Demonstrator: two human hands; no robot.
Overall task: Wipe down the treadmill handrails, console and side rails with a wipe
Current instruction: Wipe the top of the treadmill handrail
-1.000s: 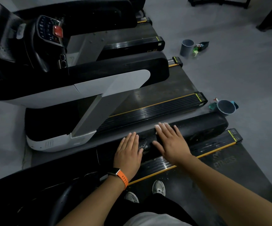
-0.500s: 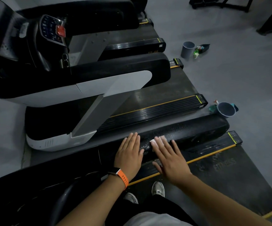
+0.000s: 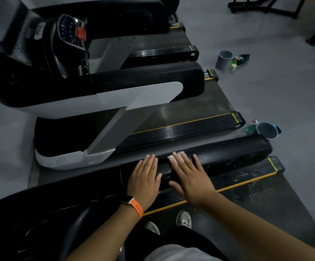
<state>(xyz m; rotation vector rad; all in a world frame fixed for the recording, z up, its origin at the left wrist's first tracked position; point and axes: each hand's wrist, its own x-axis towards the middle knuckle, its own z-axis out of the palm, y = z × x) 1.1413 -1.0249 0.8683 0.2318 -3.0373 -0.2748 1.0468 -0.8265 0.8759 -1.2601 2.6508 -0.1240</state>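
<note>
- The person stands on a treadmill and leans over its black handrail (image 3: 237, 149), the one on their left side.
- The right hand (image 3: 190, 178) lies flat on the handrail. Its fingers are straight and a little spread.
- The white wipe (image 3: 171, 158) is under those fingers, pressed onto the top of the handrail. Only a small bit of it peeks out.
- The left hand (image 3: 145, 179) lies flat just beside it, fingers straight and close together. It holds nothing and rests on the same handrail.
- The job in hand looks like wiping this handrail.
- The handrail has small shiny specks near the hands, so that part may be damp already. The far end looks dull, so it likely still needs a wipe.
- The side rail (image 3: 247, 176) below, with the yellow line, has pale smears. I cannot tell if it has been wiped.
- The console and the other handrail are not clear to see, so they may still be left.
- I think there is a good deal more to do.
- A grey cup (image 3: 267, 130) and a spray bottle (image 3: 251, 127) sit on the floor past the handrail's end.
</note>
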